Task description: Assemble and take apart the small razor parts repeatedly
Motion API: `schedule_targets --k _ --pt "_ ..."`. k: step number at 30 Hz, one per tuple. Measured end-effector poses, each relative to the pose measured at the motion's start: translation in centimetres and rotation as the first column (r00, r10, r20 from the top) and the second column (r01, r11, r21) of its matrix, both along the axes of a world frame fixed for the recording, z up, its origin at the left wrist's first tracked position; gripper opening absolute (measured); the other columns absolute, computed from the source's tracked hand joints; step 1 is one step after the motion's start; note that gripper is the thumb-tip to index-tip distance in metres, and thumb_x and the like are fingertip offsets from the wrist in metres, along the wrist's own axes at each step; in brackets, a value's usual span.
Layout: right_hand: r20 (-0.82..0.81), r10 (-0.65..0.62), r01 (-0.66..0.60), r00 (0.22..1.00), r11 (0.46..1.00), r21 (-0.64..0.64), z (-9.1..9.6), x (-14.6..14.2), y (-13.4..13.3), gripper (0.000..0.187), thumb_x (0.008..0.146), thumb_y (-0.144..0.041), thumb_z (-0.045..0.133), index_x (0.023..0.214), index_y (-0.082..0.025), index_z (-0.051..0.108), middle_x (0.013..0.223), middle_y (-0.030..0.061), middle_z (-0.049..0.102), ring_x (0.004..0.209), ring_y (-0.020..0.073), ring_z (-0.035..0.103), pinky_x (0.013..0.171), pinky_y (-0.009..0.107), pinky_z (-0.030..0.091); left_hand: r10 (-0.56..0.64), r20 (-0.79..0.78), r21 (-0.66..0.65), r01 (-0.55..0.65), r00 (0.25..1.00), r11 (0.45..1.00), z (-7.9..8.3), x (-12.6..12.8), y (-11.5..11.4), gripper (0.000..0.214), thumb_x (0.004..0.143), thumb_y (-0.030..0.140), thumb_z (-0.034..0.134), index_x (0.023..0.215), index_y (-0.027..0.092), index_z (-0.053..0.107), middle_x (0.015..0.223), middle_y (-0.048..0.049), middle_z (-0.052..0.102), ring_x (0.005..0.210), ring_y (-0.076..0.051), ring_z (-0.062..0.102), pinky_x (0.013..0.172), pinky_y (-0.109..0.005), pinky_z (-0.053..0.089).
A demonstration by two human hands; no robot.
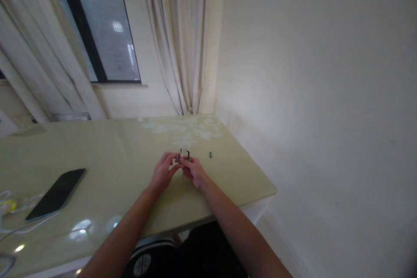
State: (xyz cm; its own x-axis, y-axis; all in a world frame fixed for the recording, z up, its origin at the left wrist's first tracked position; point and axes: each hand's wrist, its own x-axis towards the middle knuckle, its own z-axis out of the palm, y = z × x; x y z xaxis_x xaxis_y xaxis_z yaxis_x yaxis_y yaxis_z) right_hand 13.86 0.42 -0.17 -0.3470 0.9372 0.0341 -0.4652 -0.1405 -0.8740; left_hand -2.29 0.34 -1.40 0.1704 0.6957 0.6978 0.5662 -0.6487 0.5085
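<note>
Cream walls and a glossy beige table (97, 147) make up the setting. The table's corner points to about 4 o'clock and its far edge runs under a dark-framed window (97, 21) at 11 o'clock.

**Hands.** Both bare forearms come in from 6 o'clock and meet at the centre of the view.
- The left hand (163, 170) and right hand (194, 171) face each other with knuckles outward and fingers drawn narrow.
- Their tips are closed together on a small dark-and-white item (188, 153).
- The item stands just above the tabletop at 12 o'clock of the hands. It is too small here to identify or to count its parts.
- The fingertip pinch from both sides suits so small a thing. Holding it low over the surface would, in my judgement, keep any dropped part within reach.

**Loose part.** A short dark piece (210, 154) lies alone on the table at 2 o'clock of the right hand, near but not touching it.

**Surface.**
- A dark phone (56, 194) lies face up at 9 o'clock, well apart from the hands.
- A pale cable (19, 226) and a yellow object (8, 205) sit past it at the frame edge.
- The glossy top carries reflections and a faint floral pattern near its far end.

**Room.** Light curtains (176, 39) hang at 12 o'clock beside the window. A plain wall (309, 95) fills the side from 1 to 5 o'clock.
</note>
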Motion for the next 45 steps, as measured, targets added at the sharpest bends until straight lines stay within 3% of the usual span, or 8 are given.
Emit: schedule_targets --k 6,10,15,19,23,34,40,45 --pt "-0.021 0.019 -0.019 1.0 1.0 -0.02 -0.1 0.3 0.2 0.042 0.066 -0.05 0.086 0.082 -0.015 0.07 0.051 -0.011 0.04 0.04 0.0037 0.02 0.041 0.023 0.01 0.003 0.051 -0.097 0.002 0.999 0.995 0.9 0.4 -0.6 0.045 0.089 0.048 0.068 0.128 0.026 0.063 0.104 -0.005 0.062 0.078 -0.017 0.055 0.078 -0.032 0.051" --pt "0.129 -0.157 0.144 0.979 0.984 0.107 -0.3 0.3 0.4 0.036 0.075 -0.05 0.079 0.085 -0.016 0.073 0.051 -0.0099 0.038 0.044 0.0067 0.022 0.044 0.024 0.015 0.01 0.254 -0.255 0.057 0.967 0.965 1.5 0.4 -0.3 0.06 0.084 0.058 0.07 0.131 0.023 0.06 0.098 -0.003 0.062 0.069 -0.014 0.05 0.067 -0.028 0.047" --pt "0.312 -0.479 0.272 0.821 0.807 0.524 -0.6 0.3 0.1 0.024 0.084 -0.044 0.074 0.081 -0.02 0.074 0.072 -0.0001 0.058 0.065 0.014 0.047 0.06 0.025 0.037 -0.003 0.498 -0.593 0.343 0.867 0.729 1.0 -0.2 0.5 0.06 0.081 0.077 0.06 0.088 0.017 0.066 0.062 0.0053 0.046 0.05 -0.009 0.037 0.048 -0.023 0.027" --pt "0.354 -0.562 0.179 0.748 0.683 0.708 -0.2 0.4 -0.9 0.02 0.09 -0.041 0.072 0.084 -0.021 0.074 0.082 0.0028 0.058 0.077 0.0174 0.053 0.074 0.028 0.043 -0.003 0.649 -0.621 0.531 0.761 0.576 0.9 -0.6 0.3 0.059 0.076 0.076 0.068 0.081 0.018 0.063 0.058 0.0086 0.035 0.047 -0.006 0.028 0.047 -0.021 0.021" --pt "0.35 -0.605 0.171 0.715 0.637 0.751 0.1 0.5 -1.2 0.021 0.095 -0.041 0.067 0.091 -0.022 0.075 0.088 0.0036 0.057 0.078 0.0171 0.054 0.074 0.028 0.044 -0.001 0.703 -0.618 0.61 0.711 0.496 1.4 -0.7 -0.1 0.055 0.072 0.069 0.078 0.081 0.017 0.065 0.059 0.0092 0.033 0.048 -0.005 0.023 0.046 -0.019 0.02" --pt "0.365 -0.638 0.156 0.677 0.61 0.777 -1.0 0.5 -0.6 0.015 0.096 -0.033 0.064 0.101 -0.023 0.074 0.099 0.0059 0.057 0.085 0.0183 0.058 0.079 0.028 0.048 0.01 0.708 -0.629 0.624 0.706 0.464 0.8 -1.1 0.0 0.049 0.069 0.056 0.088 0.086 0.015 0.068 0.071 0.0046 0.049 0.052 -0.004 0.035 0.045 -0.016 0.021" --pt "0.359 -0.67 0.157 0.65 0.58 0.799 -1.3 0.6 -0.6 0.016 0.095 -0.029 0.063 0.105 -0.025 0.074 0.101 0.0058 0.058 0.085 0.0186 0.059 0.079 0.028 0.048 0.06 0.716 -0.631 0.608 0.695 0.482 1.0 -1.0 0.0 0.055 0.07 0.066 0.082 0.087 0.016 0.068 0.074 0.0006 0.057 0.053 -0.006 0.043 0.043 -0.016 0.024" --pt "0.385 -0.651 0.153 0.654 0.612 0.776 -1.0 0.6 -1.0 0.018 0.093 -0.029 0.064 0.106 -0.026 0.075 0.101 0.005 0.058 0.079 0.0163 0.058 0.075 0.027 0.048 0.062 0.719 -0.628 0.61 0.692 0.483 1.4 -1.2 -0.1 0.053 0.067 0.062 0.086 0.09 0.017 0.07 0.072 0.0019 0.056 0.053 -0.006 0.042 0.044 -0.017 0.022"
